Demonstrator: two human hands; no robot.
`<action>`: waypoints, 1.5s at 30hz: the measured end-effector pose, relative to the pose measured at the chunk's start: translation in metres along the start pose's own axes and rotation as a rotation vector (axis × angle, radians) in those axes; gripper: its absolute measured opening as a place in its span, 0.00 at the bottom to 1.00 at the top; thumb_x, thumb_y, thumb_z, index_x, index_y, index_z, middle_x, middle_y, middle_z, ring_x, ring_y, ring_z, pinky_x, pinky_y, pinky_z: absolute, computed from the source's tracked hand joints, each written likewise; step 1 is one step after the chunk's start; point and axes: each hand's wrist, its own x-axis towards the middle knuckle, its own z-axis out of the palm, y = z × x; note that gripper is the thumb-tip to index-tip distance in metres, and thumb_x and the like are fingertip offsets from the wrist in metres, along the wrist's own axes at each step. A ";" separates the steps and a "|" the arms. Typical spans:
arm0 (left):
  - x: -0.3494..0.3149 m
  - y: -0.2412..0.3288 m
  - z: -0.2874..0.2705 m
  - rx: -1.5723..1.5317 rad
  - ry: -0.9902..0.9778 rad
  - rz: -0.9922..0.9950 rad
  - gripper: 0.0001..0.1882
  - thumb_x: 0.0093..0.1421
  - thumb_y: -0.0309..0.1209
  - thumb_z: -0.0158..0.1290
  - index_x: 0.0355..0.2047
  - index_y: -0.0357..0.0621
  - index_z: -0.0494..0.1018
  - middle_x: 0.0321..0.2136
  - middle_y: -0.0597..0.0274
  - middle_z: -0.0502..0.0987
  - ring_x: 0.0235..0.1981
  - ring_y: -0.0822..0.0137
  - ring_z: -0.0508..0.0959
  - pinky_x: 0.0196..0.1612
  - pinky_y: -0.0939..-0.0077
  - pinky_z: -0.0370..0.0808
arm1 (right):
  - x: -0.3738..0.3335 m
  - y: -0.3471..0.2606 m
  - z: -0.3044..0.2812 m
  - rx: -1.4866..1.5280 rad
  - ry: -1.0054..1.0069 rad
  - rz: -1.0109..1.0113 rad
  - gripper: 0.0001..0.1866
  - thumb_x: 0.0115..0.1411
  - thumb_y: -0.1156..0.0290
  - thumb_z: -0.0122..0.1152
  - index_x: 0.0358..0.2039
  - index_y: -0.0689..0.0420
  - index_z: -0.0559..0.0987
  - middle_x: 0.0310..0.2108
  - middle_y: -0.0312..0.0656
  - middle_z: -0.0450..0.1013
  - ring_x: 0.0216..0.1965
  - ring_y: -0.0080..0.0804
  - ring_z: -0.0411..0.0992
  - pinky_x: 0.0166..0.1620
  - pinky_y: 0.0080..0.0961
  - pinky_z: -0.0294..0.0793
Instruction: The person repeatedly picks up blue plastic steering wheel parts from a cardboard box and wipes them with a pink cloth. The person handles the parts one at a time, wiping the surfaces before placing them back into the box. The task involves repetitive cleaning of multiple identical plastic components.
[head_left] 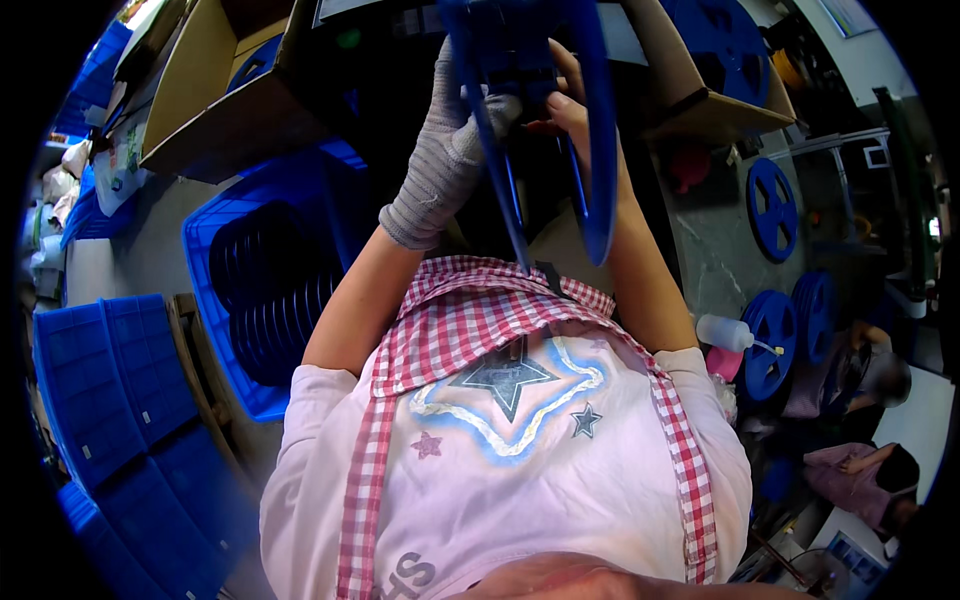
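At the top of the view, beyond the red-and-white checked apron [450,330], holds a blue plastic reel [598,125] up between both forearms, with both flanges on edge. Grasps close to the hub with the left hand [462,125] in a grey knitted glove, thumb bent toward the central part. Brings the bare right hand [570,108] to the hub from the opposite side, partly masked by the near flange; cannot tell whether gripping or merely touching there. Seems held by the middle rather than by the rims to keep the reel steady and the hub within reach of both thumbs; perhaps gloved against rubbing.

Is hemmed in on the left by an open cardboard box [195,85] and on the right by another carton [725,115] holding a reel, both probably set near for a short reach. Has a blue crate [262,402] of dark discs [280,330] below the left box, then stacked blue bins [120,380] farther out. Off to the right, has loose blue reels [772,210], a white squeeze bottle [724,333] and, well apart, two people [855,475].
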 end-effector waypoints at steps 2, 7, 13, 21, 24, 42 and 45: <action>0.001 -0.005 -0.003 -0.022 -0.006 0.049 0.51 0.52 0.54 0.62 0.69 0.59 0.43 0.45 0.56 0.73 0.47 0.61 0.76 0.53 0.62 0.75 | 0.002 0.004 -0.001 -0.021 -0.010 0.008 0.34 0.57 0.53 0.53 0.64 0.47 0.65 0.34 0.35 0.63 0.37 0.24 0.68 0.47 0.25 0.71; 0.003 -0.008 -0.005 -0.030 -0.028 0.136 0.44 0.57 0.45 0.60 0.68 0.56 0.48 0.44 0.59 0.75 0.46 0.67 0.77 0.52 0.69 0.75 | -0.002 -0.010 0.005 0.011 0.004 0.048 0.33 0.57 0.54 0.51 0.64 0.47 0.65 0.31 0.34 0.64 0.35 0.23 0.69 0.44 0.24 0.72; 0.002 -0.003 0.002 -0.033 -0.043 0.124 0.39 0.62 0.38 0.55 0.68 0.55 0.48 0.47 0.58 0.74 0.48 0.66 0.76 0.54 0.69 0.73 | -0.007 -0.022 0.008 0.085 -0.006 0.133 0.33 0.58 0.58 0.50 0.65 0.49 0.63 0.27 0.31 0.63 0.31 0.18 0.66 0.40 0.20 0.71; 0.002 -0.019 -0.011 -0.035 -0.028 0.075 0.44 0.62 0.44 0.55 0.69 0.51 0.41 0.49 0.55 0.73 0.49 0.66 0.75 0.53 0.69 0.73 | 0.000 -0.007 0.007 0.066 -0.017 0.089 0.33 0.59 0.55 0.54 0.65 0.49 0.64 0.31 0.33 0.64 0.35 0.20 0.67 0.44 0.20 0.70; 0.004 -0.001 -0.003 0.010 0.001 0.033 0.47 0.59 0.48 0.57 0.70 0.56 0.40 0.43 0.58 0.73 0.45 0.66 0.76 0.53 0.67 0.75 | 0.004 -0.006 0.006 -0.014 -0.029 0.046 0.34 0.59 0.53 0.54 0.65 0.49 0.64 0.33 0.34 0.62 0.37 0.22 0.65 0.46 0.22 0.68; 0.153 0.002 -0.135 -0.221 -0.161 0.027 0.18 0.60 0.39 0.58 0.44 0.42 0.69 0.38 0.59 0.77 0.39 0.68 0.80 0.42 0.69 0.82 | 0.205 -0.032 -0.045 -0.987 -0.326 -0.021 0.36 0.55 0.40 0.52 0.63 0.37 0.62 0.58 0.57 0.65 0.57 0.55 0.66 0.60 0.43 0.63; 0.188 0.004 -0.149 0.252 0.054 0.202 0.12 0.59 0.28 0.55 0.44 0.44 0.73 0.38 0.61 0.77 0.39 0.66 0.78 0.44 0.73 0.80 | 0.288 -0.010 -0.048 -0.853 -0.459 -0.141 0.35 0.58 0.41 0.51 0.64 0.39 0.63 0.60 0.56 0.64 0.61 0.54 0.62 0.62 0.39 0.59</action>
